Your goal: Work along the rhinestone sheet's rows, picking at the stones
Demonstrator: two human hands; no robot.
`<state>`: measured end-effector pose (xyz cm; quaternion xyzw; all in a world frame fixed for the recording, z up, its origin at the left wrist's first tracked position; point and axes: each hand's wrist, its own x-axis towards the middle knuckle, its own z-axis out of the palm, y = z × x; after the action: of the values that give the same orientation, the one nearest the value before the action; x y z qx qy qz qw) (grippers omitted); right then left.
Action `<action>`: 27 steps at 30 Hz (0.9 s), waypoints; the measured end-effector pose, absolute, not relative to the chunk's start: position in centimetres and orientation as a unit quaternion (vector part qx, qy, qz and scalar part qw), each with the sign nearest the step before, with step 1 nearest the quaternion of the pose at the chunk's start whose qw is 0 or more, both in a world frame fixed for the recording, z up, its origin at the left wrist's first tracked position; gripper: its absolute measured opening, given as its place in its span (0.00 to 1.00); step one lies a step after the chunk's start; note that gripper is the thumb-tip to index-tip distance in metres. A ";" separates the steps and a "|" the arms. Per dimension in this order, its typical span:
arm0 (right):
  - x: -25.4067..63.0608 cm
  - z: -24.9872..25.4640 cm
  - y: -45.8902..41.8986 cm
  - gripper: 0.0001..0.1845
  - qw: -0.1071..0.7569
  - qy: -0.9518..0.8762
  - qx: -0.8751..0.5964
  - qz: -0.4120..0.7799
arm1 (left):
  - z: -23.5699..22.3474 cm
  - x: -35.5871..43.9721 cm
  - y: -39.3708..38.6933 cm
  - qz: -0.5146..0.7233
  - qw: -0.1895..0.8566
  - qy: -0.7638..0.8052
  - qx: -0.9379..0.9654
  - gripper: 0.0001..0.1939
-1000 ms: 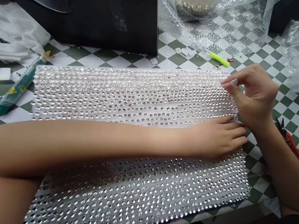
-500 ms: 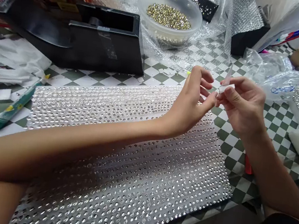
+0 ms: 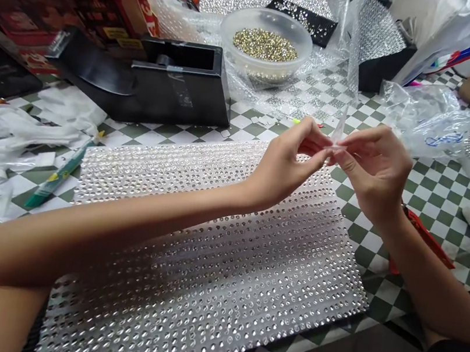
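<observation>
A large sheet covered in rows of clear rhinestones lies on the green-and-white checked table. Above its far right corner my left hand and my right hand meet, fingertips pinched together on a small strip of clear film that stands up between them. Both hands are lifted off the sheet. My left forearm crosses over the sheet from the lower left.
A black tape dispenser stands behind the sheet. A clear bowl of gold beads sits further back. Crumpled plastic bags lie right, white scraps and a green marker left. Red-handled scissors lie under my right wrist.
My left hand lifted off the sheet and joined my right hand at the clear strip. The camera tilted up, bringing the bowl and red box into view.
</observation>
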<state>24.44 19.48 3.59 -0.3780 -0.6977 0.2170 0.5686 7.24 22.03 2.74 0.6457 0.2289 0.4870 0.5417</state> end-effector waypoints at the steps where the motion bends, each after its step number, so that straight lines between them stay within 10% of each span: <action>1: 24.4 3.7 19.4 0.06 0.568 -0.699 -0.384 0.203 | 2.8 7.1 21.9 0.488 0.546 0.224 0.643 0.06; 14: 24.4 2.9 18.5 0.16 0.510 -0.777 -0.358 0.088 | 3.2 6.2 21.1 0.449 0.666 0.257 0.536 0.08; 27: 22.6 3.7 18.0 0.17 0.623 -0.650 -0.356 0.250 | 4.3 6.5 20.4 0.365 0.789 0.261 0.419 0.09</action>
<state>22.61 17.98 3.71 -0.3557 -0.6500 0.2504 0.6231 6.55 20.37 4.33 0.4193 0.2611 0.3647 0.7893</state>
